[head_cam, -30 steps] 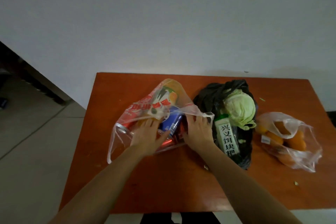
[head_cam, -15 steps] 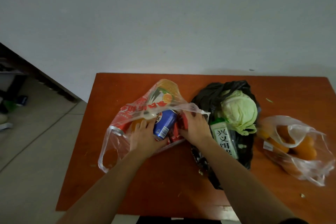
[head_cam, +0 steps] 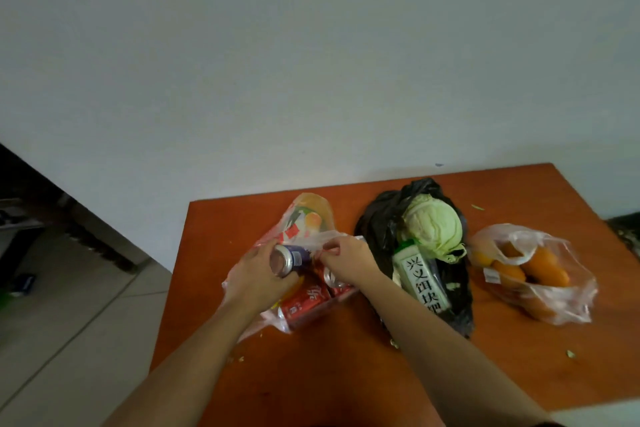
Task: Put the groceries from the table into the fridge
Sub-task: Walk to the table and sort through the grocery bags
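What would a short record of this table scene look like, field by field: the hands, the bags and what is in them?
Left hand: holds a blue can
Right hand: pinches the edge of the printed clear bag
Inside that bag: red packs
Black bag: cabbage, white-labelled pack
Clear bag on the right: orange produce
Table: reddish-brown top

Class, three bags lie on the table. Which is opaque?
The middle black bag holding the cabbage; the printed bag and the bag of orange fruit are clear.
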A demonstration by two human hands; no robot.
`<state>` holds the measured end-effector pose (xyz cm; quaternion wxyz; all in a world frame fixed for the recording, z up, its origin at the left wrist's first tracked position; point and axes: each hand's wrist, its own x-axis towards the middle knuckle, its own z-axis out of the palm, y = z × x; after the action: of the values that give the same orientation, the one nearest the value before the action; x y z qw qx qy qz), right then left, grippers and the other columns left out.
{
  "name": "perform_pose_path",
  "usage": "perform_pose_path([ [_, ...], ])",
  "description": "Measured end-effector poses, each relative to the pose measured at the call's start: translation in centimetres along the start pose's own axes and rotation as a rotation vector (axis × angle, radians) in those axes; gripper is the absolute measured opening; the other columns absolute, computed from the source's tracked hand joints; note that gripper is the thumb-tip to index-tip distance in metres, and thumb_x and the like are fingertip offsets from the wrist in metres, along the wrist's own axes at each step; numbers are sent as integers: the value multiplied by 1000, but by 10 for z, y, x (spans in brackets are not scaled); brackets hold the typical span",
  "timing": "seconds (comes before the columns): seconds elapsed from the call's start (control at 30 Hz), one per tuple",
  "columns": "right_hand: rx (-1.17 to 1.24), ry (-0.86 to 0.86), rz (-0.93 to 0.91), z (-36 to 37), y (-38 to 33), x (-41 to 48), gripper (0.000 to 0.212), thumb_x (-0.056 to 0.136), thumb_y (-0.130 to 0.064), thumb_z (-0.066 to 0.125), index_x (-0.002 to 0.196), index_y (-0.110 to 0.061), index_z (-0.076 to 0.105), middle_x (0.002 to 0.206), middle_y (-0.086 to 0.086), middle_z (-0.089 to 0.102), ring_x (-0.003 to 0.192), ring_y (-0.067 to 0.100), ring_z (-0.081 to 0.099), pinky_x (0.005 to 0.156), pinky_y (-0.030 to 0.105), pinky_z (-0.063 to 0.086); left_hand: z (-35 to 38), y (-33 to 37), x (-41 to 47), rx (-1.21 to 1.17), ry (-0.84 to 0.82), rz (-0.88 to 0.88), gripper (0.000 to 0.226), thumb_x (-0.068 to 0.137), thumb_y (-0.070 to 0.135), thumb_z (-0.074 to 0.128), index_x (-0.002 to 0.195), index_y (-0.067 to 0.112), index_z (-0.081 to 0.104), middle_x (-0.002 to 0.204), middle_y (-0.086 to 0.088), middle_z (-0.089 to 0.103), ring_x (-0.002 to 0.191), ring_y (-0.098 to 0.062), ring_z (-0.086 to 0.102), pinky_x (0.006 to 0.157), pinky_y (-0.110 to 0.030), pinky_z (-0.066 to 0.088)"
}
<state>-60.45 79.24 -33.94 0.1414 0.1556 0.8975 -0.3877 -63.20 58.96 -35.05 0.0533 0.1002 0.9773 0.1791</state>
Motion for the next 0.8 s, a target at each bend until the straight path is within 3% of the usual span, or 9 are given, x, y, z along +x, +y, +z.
perform_pose_path([
  [0.07,95,22,93,8,-3,-9,29,92,-35,61,111,-18,74,98,2,75,74,6,61,67,19,46,-7,-13,-3,-28,28,-13,86,57,78,52,131,35,48,111,12,66,95,-14,65,77,-34,59],
  [0.17,210,102,258,21,1,-22,37,93,-41,59,84,-7,71,74,7,66,66,18,65,65,35,60,-9,-33,-9,-96,90,-30,65,61,74,55,111,33,55,98,13,64,87,-13,62,70,-32,56],
  [0.27,489,144,418,30,8,-34,34,91,-41,66,94,-8,71,87,12,64,71,36,71,58,48,62,-8,-43,-11,-161,112,-51,53,68,67,63,106,30,55,94,11,62,85,-15,60,71,-35,54],
  [0.4,725,197,471,23,19,-59,34,85,-40,79,104,-12,71,100,16,70,81,36,73,55,46,62,0,-36,-14,-224,127,-19,51,71,67,62,104,29,53,91,9,61,81,-16,59,67,-33,51],
  [0.47,884,219,483,10,24,-79,35,86,-34,78,107,-7,70,100,19,70,80,36,74,63,53,62,4,-21,-14,-268,131,25,51,75,66,64,106,25,55,93,7,62,81,-15,59,65,-31,48],
  [0.63,1258,380,430,-37,49,-145,21,93,-25,68,108,-9,71,113,22,61,97,41,69,82,60,58,9,56,-22,-402,93,213,59,67,75,46,100,27,55,88,6,63,77,-19,61,67,-36,54],
  [0.8,1293,624,361,-84,91,-238,24,96,-30,65,112,-13,69,117,19,65,100,35,70,83,55,60,8,171,-51,-549,33,435,57,67,70,51,101,26,57,87,5,61,78,-19,58,65,-32,45],
])
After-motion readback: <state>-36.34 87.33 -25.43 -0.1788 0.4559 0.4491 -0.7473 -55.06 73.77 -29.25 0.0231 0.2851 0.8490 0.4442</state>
